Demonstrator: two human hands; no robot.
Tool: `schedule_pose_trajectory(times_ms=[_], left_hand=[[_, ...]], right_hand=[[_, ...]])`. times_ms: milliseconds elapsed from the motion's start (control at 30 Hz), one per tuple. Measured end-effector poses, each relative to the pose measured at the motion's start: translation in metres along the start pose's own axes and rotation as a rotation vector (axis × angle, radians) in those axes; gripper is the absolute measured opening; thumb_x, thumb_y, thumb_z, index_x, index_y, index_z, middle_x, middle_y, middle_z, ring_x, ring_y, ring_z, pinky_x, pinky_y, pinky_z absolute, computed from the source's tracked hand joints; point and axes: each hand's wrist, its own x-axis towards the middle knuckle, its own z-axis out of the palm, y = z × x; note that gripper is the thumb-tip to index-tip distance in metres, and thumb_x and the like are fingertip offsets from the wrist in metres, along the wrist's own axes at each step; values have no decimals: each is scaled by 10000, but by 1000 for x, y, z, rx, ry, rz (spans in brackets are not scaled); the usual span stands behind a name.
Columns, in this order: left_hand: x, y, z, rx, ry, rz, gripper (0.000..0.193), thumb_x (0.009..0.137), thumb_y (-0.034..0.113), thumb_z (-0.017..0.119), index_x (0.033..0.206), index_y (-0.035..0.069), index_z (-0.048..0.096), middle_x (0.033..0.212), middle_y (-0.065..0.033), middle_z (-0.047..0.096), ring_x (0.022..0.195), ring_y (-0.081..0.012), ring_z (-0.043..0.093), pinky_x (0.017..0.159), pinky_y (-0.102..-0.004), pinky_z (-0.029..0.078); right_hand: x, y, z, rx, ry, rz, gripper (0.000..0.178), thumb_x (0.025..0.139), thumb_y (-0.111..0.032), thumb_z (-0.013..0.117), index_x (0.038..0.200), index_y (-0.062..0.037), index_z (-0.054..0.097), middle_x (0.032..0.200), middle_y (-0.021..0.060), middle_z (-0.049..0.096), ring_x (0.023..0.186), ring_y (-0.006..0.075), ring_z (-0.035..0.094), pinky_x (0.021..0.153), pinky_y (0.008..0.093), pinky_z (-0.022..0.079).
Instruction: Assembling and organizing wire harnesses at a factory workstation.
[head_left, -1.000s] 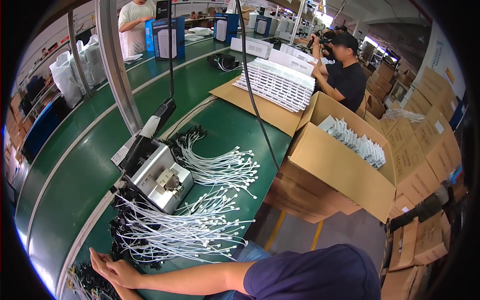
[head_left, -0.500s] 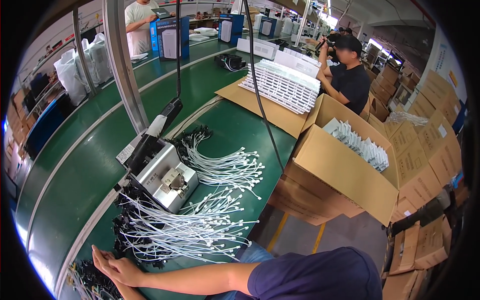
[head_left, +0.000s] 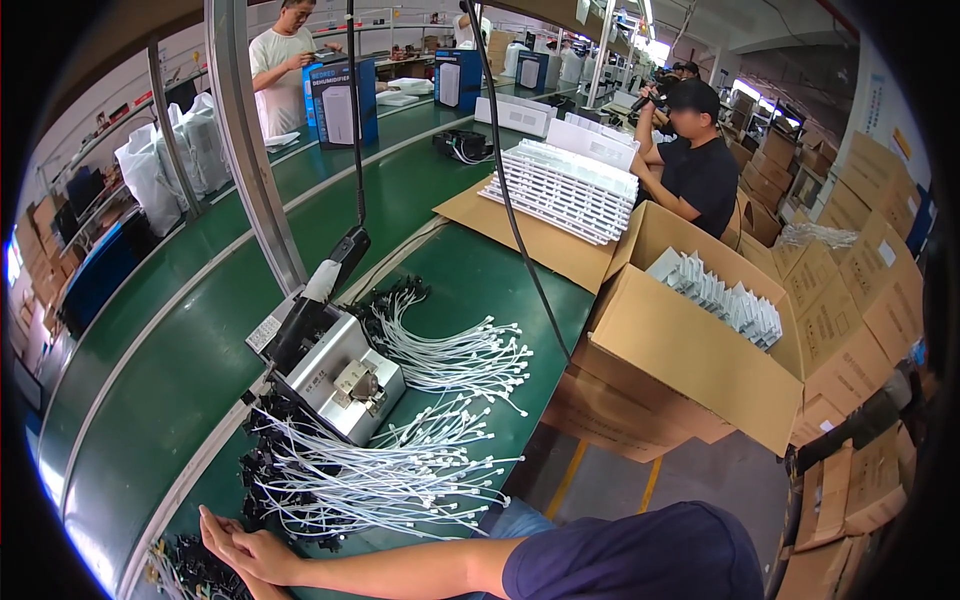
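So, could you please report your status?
Bare right hand overlapping left hand, nothing visibly held; thin white cables, black-ended, heaped nearby; silver boxy metal machine standing between cable bundles.

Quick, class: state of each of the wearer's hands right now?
Left hand: partly hidden; can't tell.
Right hand: against the left, no held object visible; open or closed unclear.

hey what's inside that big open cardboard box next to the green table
Inside the open cardboard box are many thin, pale pieces, packed in a slanting row. They cover the box's bottom, so anything beneath them can't be seen.
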Motion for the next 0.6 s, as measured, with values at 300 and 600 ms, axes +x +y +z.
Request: schedule_pose_trajectory(times_ms=[300, 600], left_hand=[[-31, 33, 52, 206, 180, 329, 336, 866, 121, 432, 1191, 47, 471, 735, 27, 392, 564, -47, 338, 463, -168, 274], [-23, 23, 31, 271, 223, 426, 328, 867, 130, 430, 1179, 44, 477, 707, 33, 378, 550, -46, 326, 455, -171, 263]], right_hand=[[0, -7, -6, -35, -76, 27, 289, 842, -259, 499, 847, 19, 578, 642, 213, 579, 600, 353, 596, 513, 406, 444], [1, -4, -8, -119, -174, 88, 250, 841, -230, 517, 830, 15, 566, 667, 203, 586, 601, 333, 604, 518, 382, 456]])
